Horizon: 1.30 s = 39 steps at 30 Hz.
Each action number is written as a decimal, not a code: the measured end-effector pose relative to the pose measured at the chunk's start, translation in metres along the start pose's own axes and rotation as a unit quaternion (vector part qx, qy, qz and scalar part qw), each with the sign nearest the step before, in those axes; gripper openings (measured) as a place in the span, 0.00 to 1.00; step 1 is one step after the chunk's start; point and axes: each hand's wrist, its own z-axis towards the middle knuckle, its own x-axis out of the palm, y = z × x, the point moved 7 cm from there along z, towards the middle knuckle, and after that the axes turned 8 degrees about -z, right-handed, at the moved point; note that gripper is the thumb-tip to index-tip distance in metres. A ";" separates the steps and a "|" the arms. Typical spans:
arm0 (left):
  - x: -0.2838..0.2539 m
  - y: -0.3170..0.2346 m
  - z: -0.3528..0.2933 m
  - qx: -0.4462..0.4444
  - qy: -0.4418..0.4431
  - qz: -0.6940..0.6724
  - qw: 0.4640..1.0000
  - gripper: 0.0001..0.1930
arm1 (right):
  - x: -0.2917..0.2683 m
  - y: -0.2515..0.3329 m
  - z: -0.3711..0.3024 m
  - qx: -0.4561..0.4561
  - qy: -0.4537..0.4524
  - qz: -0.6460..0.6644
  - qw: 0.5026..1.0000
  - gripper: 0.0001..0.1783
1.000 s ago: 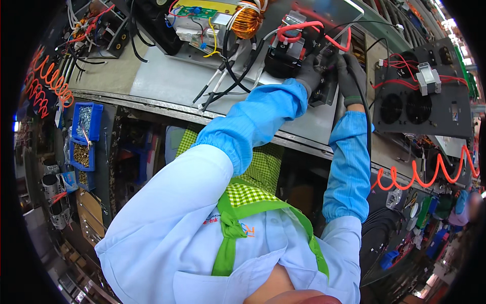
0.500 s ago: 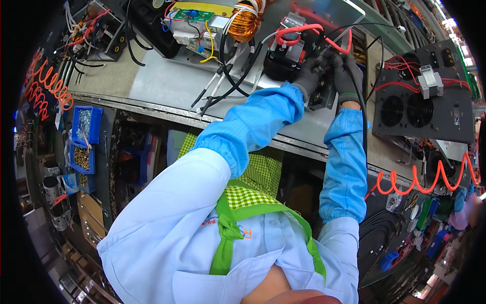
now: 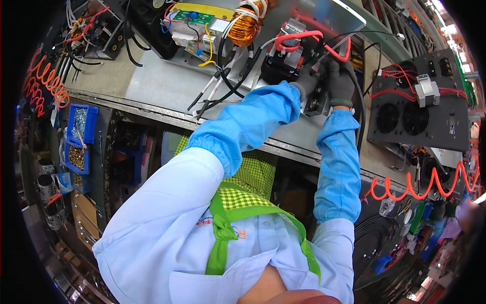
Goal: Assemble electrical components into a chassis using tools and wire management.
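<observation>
Both my hands wear dark grey gloves and work close together inside an open metal chassis (image 3: 167, 86) on the bench. My left hand (image 3: 307, 82) reaches in beside a black block-shaped component (image 3: 276, 71), its fingers bent and partly hidden. Just to its right, my right hand (image 3: 342, 85) has its fingers drawn together toward the left one. Whatever they pinch is too dark and small to make out. Below them, between the hands, sits a black part (image 3: 317, 104). A thick red cable (image 3: 306, 34) loops over the component, and a black cable (image 3: 360, 96) passes beside my right hand.
A copper-wound coil (image 3: 243, 30) and a green circuit board (image 3: 195, 19) stand left in the chassis, with loose cable ends (image 3: 202, 99). On the right is a black panel with fans (image 3: 420, 101) near a coiled orange hose (image 3: 430, 188). Blue bins (image 3: 83, 124) hold small hardware at left.
The whole view has shifted slightly. My hands stay at the same spot in the chassis, with the right-hand fingers a little closer to the left hand.
</observation>
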 end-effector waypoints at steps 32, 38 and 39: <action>0.004 0.014 0.004 0.030 0.054 0.004 0.998 0.17 | 0.010 -0.004 0.004 -0.033 -0.038 -0.134 0.990 0.24; 0.012 0.031 0.004 -0.045 0.108 -0.122 0.986 0.20 | 0.015 -0.017 0.003 0.017 0.006 -0.175 0.984 0.23; 0.013 0.033 0.006 -0.046 0.126 -0.119 0.984 0.21 | 0.016 -0.015 0.004 0.015 0.006 -0.172 0.985 0.23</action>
